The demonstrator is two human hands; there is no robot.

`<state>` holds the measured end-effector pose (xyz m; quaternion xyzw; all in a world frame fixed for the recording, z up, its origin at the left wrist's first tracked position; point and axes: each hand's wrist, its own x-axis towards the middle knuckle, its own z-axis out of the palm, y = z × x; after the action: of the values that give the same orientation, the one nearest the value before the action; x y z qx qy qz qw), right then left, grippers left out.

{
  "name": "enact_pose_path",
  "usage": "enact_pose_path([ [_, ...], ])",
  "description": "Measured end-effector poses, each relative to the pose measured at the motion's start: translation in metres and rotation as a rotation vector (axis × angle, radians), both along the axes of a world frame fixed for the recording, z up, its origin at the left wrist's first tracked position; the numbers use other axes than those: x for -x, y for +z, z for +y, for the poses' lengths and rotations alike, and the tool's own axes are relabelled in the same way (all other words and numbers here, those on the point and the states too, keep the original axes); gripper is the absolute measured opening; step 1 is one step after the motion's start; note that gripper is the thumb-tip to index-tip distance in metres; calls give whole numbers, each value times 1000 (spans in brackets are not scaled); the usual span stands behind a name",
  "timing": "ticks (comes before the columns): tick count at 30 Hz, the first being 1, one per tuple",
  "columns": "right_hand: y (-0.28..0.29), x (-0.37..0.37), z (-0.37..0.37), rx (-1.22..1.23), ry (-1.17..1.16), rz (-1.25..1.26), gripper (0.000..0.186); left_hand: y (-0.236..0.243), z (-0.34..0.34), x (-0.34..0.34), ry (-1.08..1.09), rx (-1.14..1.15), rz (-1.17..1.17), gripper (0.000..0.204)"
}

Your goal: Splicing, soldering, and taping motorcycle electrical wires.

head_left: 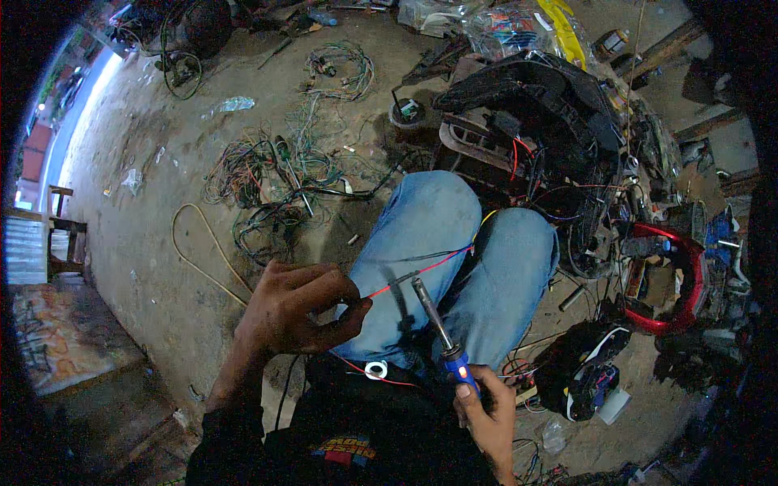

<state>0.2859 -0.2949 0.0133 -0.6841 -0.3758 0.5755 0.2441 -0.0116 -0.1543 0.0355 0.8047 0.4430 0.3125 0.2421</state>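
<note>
My left hand [304, 306] pinches a thin red wire [444, 261] between thumb and fingertips. The wire runs over my jeans toward a yellow and dark wire between my knees. A short dark section [403, 279] covers part of the red wire just past my fingers. In my right hand [491, 415] is a soldering iron [444, 328] with a blue handle and a small orange light. Its metal tip points up and away, close beside the dark section; whether they touch I cannot tell. A small white ring [375, 370] and another red wire lie on my lap.
Tangled wires [243, 174] and a screwdriver [293, 176] lie on the concrete floor ahead to the left. A dark vehicle body [551, 105] with loose wires stands ahead to the right. At right are a red curved panel [693, 283] and a dark shoe [592, 389].
</note>
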Motion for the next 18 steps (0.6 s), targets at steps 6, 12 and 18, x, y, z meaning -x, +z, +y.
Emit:
enact_pose_path([
  [6, 7, 2, 1, -22, 70, 6, 28, 3, -2, -1, -1, -30, 45, 20],
  [12, 11, 1, 5, -75, 143, -15, 30, 4, -3, 0, -3, 18, 15, 20],
  [18, 9, 1, 3, -10, 22, 43, 26, 3, -4, -1, 15, 0, 56, 20],
])
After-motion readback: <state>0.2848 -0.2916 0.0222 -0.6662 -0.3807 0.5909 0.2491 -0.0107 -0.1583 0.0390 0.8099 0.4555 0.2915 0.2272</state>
